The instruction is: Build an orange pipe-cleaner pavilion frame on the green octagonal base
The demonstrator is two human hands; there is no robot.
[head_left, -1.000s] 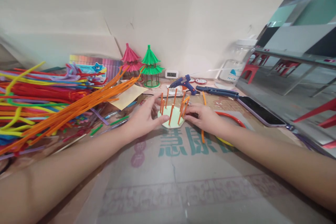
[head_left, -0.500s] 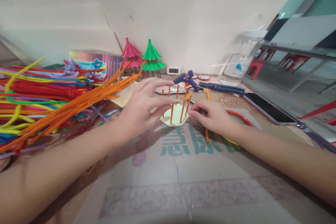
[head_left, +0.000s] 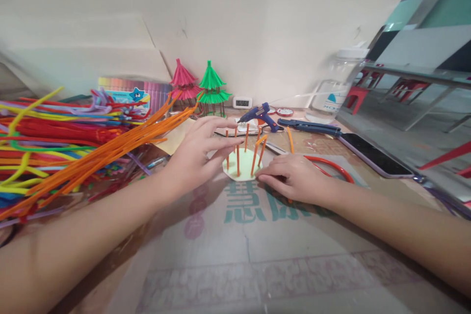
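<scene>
A pale green, many-sided base [head_left: 245, 164] lies on the table with several upright orange pipe-cleaner posts standing on it. Two posts at its right side [head_left: 258, 149] are joined by a bent top. My left hand [head_left: 202, 149] is held open at the left of the base, fingers stretched toward the front post [head_left: 238, 161]; whether they touch it I cannot tell. Low at the base's right edge, my right hand [head_left: 296, 174] has its fingers curled and the tips pressed together on the rim. Its palm side is hidden.
Orange pipe cleaners [head_left: 121, 149] lie over a multicoloured pile at left. Behind stand pink [head_left: 182, 81] and green [head_left: 211, 83] pavilion models, a small clock [head_left: 242, 102] and a blue glue gun [head_left: 263, 117]. At right are pliers [head_left: 309, 126], a phone [head_left: 375, 154] and a bottle [head_left: 333, 88].
My right hand has moved down and slightly left to the base's edge, fingers lower than before. My left hand stays nearly still beside the posts. The view has tilted slightly.
</scene>
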